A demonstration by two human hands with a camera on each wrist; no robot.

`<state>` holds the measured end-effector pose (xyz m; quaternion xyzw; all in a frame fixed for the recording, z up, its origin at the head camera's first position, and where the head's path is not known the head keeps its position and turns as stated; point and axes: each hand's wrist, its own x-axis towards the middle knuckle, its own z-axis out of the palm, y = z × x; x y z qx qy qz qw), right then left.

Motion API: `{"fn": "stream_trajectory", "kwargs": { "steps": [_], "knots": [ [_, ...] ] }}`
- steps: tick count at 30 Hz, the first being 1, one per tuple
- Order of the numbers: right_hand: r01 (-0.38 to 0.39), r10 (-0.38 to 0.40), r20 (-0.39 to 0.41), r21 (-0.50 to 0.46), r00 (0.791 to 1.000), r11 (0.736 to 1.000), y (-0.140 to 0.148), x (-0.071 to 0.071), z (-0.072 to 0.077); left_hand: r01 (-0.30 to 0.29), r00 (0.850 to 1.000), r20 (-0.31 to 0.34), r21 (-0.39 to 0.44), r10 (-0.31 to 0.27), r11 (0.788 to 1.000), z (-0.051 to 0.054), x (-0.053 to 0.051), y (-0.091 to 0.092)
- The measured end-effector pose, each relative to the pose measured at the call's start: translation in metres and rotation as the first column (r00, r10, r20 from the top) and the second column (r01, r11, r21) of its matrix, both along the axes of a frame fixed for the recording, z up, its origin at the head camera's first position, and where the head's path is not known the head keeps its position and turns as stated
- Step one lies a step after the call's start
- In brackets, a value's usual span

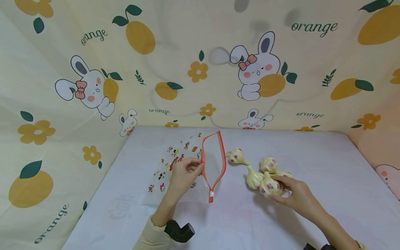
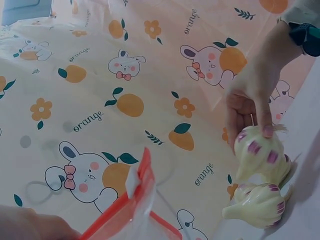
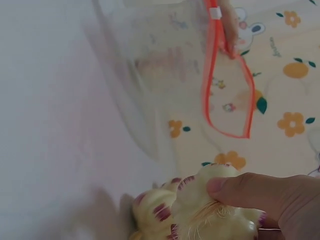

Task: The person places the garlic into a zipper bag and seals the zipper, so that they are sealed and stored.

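At the counter point(image 1: 237, 222), the left grip point(image 1: 186, 173) pinches a bag point(image 1: 165, 173) by its red rim point(image 1: 223, 152); the right grip point(image 1: 297, 194) clamps a garlic bulb point(image 1: 270, 185).

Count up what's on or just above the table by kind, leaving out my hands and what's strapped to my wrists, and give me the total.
Garlic bulbs: 5, including one held in the right hand and one partly hidden behind it
Clear zip bag: 1
Total: 6
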<state>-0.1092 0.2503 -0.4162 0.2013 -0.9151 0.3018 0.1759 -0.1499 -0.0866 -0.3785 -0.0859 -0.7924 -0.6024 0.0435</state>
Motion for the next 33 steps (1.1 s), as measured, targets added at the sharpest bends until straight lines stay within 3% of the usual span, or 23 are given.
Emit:
{"fn": "stream_trajectory", "kwargs": {
  "steps": [12, 25, 33],
  "knots": [
    [0.028, -0.026, 0.031, -0.071, 0.999, 0.997, -0.016, -0.007, 0.014, 0.013, 1.000, -0.010, -0.006, -0.013, 1.000, -0.001, -0.001, 0.000],
    [-0.014, 0.025, 0.074, -0.155, 0.997, 0.988, -0.033, -0.015, 0.023, 0.008, 1.000, 0.013, 0.003, -0.008, 1.000, 0.001, 0.000, 0.001],
    [-0.007, 0.023, 0.125, -0.132, 0.992, 0.991, -0.042, -0.021, 0.030, 0.013, 1.000, -0.002, 0.006, -0.013, 1.000, 0.000, 0.000, 0.001]
  ]
}}
